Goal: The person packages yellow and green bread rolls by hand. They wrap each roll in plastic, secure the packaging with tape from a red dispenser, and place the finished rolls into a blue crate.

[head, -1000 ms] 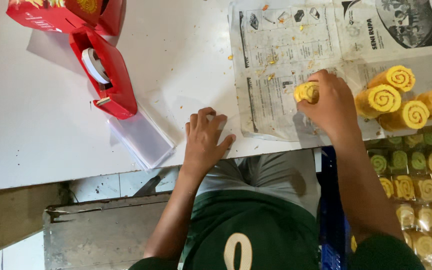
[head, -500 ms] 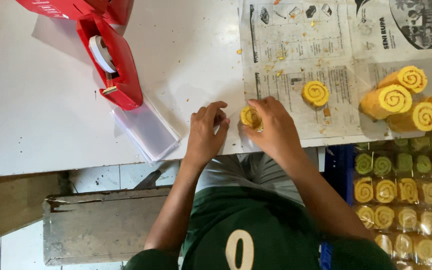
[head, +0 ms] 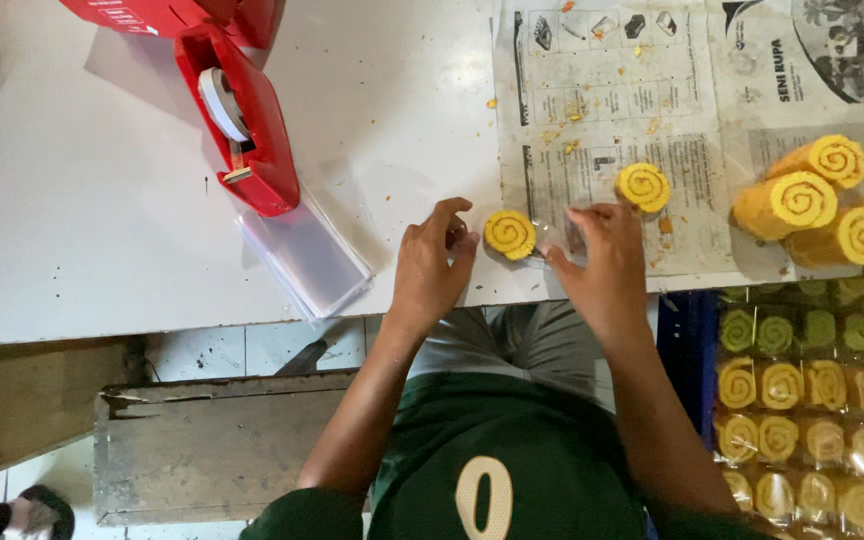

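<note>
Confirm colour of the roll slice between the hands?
Yellow with a darker orange-brown spiral: the slice lies between left hand and right hand. Head view.
</note>
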